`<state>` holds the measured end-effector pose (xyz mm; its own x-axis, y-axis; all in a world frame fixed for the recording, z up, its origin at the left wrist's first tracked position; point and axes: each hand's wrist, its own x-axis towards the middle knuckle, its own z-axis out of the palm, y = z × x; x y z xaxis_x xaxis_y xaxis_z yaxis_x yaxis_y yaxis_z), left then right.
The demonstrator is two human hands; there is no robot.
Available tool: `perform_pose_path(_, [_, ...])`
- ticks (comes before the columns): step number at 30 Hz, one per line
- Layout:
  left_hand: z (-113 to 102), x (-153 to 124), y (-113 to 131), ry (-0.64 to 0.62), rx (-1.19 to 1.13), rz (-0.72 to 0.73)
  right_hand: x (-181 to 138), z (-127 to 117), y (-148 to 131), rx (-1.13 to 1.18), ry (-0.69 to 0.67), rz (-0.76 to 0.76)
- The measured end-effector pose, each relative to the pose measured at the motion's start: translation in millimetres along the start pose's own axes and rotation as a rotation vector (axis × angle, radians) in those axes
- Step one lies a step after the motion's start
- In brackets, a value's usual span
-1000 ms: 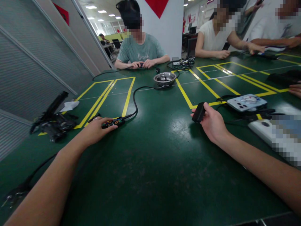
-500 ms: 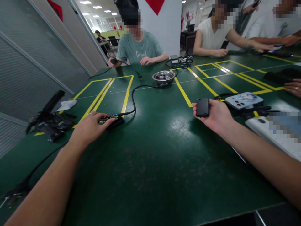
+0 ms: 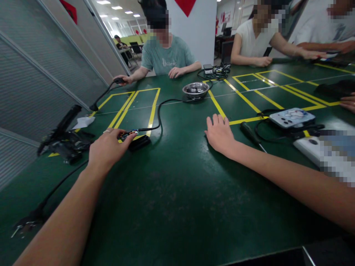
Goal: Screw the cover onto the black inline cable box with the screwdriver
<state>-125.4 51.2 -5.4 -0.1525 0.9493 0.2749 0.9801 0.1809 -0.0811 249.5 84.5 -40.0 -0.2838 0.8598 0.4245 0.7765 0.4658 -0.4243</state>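
In my left hand (image 3: 109, 147) is a small circuit board (image 3: 128, 135) with coloured wires, pinched between thumb and fingers. Black cables run from it, one toward the metal bowl and another toward a plug (image 3: 26, 223) at the lower left. Just below the board, a black plastic housing piece (image 3: 139, 143) lies on the table. My right hand (image 3: 220, 135) is palm down low over the table, fingers stretched and slightly apart. Whatever may be beneath its palm is hidden; the black rectangular case is out of sight. To its right lies a screwdriver (image 3: 247, 130).
A metal bowl (image 3: 195, 89) with small parts stands mid-table. Black plastic pieces (image 3: 65, 142) and white paper (image 3: 84, 122) lie left. A phone (image 3: 292, 117) and white device (image 3: 313, 147) sit right. Coiled cables (image 3: 217, 72) lie farther back. Co-workers sit across the green table (image 3: 172, 207).
My right hand has turned from palm up, with a black rectangular case on it, to palm down, and moved left. The screwdriver now shows. The co-worker opposite has moved a hand and cable leftward.
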Motion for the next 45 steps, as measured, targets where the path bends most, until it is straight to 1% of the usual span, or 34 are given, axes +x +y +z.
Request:
perform_pose_path(1, [0, 0, 1, 0.005, 0.002, -0.021, 2, 3, -12, -0.092, -0.024, -0.104])
perform_pose_path(2, [0, -1, 3, 0.009, 0.003, -0.043, 3, 8, -26, -0.131, -0.055, -0.191])
perform_pose_path(4, [1, -2, 7, 0.017, 0.004, -0.076, 8, 23, -57, -0.136, -0.111, -0.300])
perform_pose_path(7, [2, -5, 15, 0.039, -0.002, -0.090, 16, 59, -106, -0.113, -0.178, -0.456])
perform_pose_path(10, [4, -8, 21, 0.061, -0.010, -0.092, 30, 97, -146, -0.065, -0.198, -0.549])
perform_pose_path(12, [6, -8, 24, 0.062, -0.014, -0.092, 41, 115, -160, -0.001, -0.239, -0.547])
perform_pose_path(13, [7, -9, 24, 0.058, -0.017, -0.088, 47, 121, -162, 0.010, -0.251, -0.532])
perform_pose_path(16, [13, -9, 27, 0.040, -0.027, -0.076, 62, 126, -153, -0.007, -0.269, -0.483])
perform_pose_path(18, [17, -8, 28, 0.028, -0.035, -0.078, 69, 121, -137, -0.043, -0.278, -0.461])
perform_pose_path(21, [24, -5, 31, 0.010, -0.052, -0.093, 75, 105, -109, -0.105, -0.284, -0.426])
perform_pose_path(24, [29, -2, 31, -0.017, -0.074, -0.103, 73, 87, -87, -0.175, -0.290, -0.405])
perform_pose_path(26, [32, 0, 30, -0.033, -0.086, -0.110, 66, 73, -77, -0.228, -0.298, -0.400])
perform_pose_path(31, [36, 1, 29, -0.066, -0.104, -0.115, 29, 35, -66, -0.349, -0.318, -0.423])
perform_pose_path(36, [34, 3, 30, -0.096, -0.107, -0.081, -12, -1, -59, -0.412, -0.343, -0.476])
perform_pose_path(41, [31, 3, 31, -0.101, -0.089, -0.060, -46, -25, -57, -0.463, -0.359, -0.553])
perform_pose_path(45, [23, -1, 41, -0.077, -0.084, -0.047, -73, -42, -57, -0.398, -0.381, -0.608])
